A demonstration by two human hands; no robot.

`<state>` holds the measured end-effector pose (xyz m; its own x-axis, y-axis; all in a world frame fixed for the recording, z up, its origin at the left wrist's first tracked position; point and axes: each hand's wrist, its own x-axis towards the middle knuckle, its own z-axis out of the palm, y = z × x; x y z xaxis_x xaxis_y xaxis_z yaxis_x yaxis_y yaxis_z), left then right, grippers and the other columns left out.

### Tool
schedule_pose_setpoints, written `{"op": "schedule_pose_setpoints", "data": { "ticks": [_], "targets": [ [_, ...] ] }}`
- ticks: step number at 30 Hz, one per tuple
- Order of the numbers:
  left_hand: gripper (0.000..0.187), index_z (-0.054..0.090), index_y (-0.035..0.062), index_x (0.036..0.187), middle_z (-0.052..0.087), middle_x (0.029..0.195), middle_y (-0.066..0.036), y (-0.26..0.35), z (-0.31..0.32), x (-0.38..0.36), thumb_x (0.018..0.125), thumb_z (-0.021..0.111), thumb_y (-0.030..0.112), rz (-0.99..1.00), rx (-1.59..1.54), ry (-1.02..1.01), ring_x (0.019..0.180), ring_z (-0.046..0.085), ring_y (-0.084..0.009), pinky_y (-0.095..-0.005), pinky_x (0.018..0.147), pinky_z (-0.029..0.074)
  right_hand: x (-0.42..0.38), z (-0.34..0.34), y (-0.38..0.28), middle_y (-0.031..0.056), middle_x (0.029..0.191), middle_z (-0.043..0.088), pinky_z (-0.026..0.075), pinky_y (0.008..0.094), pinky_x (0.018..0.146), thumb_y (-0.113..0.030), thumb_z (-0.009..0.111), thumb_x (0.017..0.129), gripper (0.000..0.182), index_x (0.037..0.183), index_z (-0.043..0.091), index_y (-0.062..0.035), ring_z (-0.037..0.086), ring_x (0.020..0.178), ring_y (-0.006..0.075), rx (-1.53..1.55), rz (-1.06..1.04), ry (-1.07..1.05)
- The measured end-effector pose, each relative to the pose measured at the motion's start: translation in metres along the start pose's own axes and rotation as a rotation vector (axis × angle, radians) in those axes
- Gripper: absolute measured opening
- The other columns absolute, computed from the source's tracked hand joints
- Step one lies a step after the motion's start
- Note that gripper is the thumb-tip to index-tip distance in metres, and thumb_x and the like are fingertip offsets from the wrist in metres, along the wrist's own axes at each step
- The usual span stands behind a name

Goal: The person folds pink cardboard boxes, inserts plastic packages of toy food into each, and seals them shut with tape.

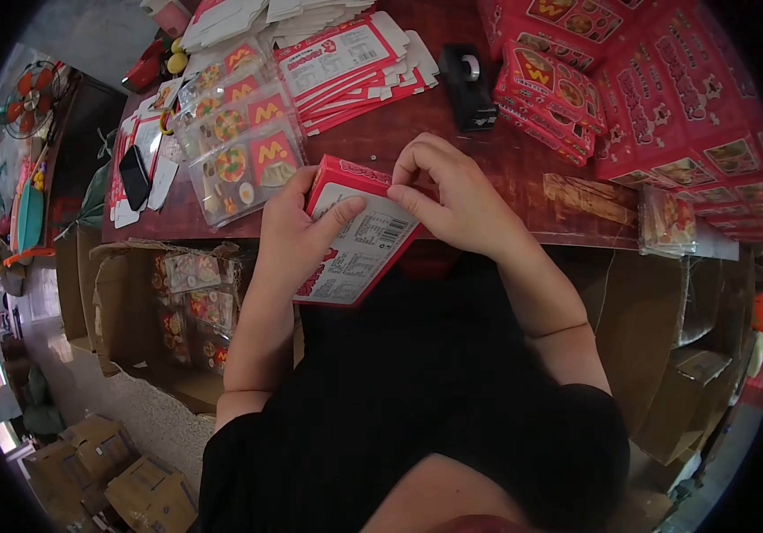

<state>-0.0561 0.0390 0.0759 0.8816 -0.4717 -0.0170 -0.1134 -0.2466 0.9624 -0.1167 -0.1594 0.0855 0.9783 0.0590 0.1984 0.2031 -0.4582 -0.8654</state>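
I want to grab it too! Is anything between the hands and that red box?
No. Both hands already hold the red box: the left hand grips its left side, the right hand pinches its top edge.

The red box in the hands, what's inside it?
Nothing inside shows. The red box shows only its printed back, held by the left hand and right hand, fingers at its top edge.

red carton with white printed back panel, black tape dispenser, dark reddish-brown table
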Motion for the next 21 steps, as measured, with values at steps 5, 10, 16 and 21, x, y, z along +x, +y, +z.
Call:
{"op": "schedule_pose_setpoints", "data": {
  "ticks": [5, 10, 16, 21],
  "targets": [
    [0.040, 0.056, -0.0031, 0.104, 0.066, 0.086, -0.009, 0.002, -0.001, 0.000, 0.076, 0.074, 0.020, -0.002, -0.065, -0.017, 0.078, 0.061, -0.0110, -0.0255, 0.069, 0.049, -0.002, 0.009, 0.000, 0.0096, 0.082, 0.052, 0.046, 0.0322, 0.064, -0.009, 0.066, 0.076, 0.016, 0.082, 0.053, -0.0017, 0.056, 0.073, 0.0232, -0.026, -0.057, 0.132],
    [0.040, 0.055, -0.0029, 0.104, 0.065, 0.088, -0.009, 0.001, 0.000, 0.000, 0.076, 0.074, 0.017, 0.021, -0.074, -0.029, 0.080, 0.061, -0.0109, -0.0251, 0.070, 0.049, -0.001, 0.010, 0.003, 0.0037, 0.079, 0.052, 0.043, 0.0243, 0.060, -0.005, 0.071, 0.070, 0.019, 0.078, 0.054, -0.0032, 0.052, 0.068, 0.0123, -0.026, -0.070, 0.196],
    [0.040, 0.054, -0.0028, 0.106, 0.065, 0.092, -0.009, 0.001, 0.001, 0.000, 0.077, 0.073, 0.017, -0.038, -0.182, -0.053, 0.083, 0.061, -0.0119, -0.0257, 0.072, 0.050, -0.001, 0.013, 0.004, 0.0044, 0.084, 0.052, 0.044, 0.0249, 0.063, -0.004, 0.074, 0.067, 0.022, 0.079, 0.056, -0.0058, 0.053, 0.075, 0.0129, 0.184, -0.042, 0.335],
    [0.040, 0.053, -0.0030, 0.107, 0.064, 0.093, -0.009, 0.005, 0.005, 0.001, 0.078, 0.073, 0.016, -0.064, -0.290, -0.022, 0.083, 0.061, -0.0126, -0.0261, 0.072, 0.050, -0.006, 0.022, 0.014, 0.0063, 0.088, 0.053, 0.046, 0.0279, 0.066, -0.004, 0.076, 0.065, 0.023, 0.082, 0.061, -0.0062, 0.055, 0.081, 0.0186, -0.067, -0.288, 0.495]
  ]
}}
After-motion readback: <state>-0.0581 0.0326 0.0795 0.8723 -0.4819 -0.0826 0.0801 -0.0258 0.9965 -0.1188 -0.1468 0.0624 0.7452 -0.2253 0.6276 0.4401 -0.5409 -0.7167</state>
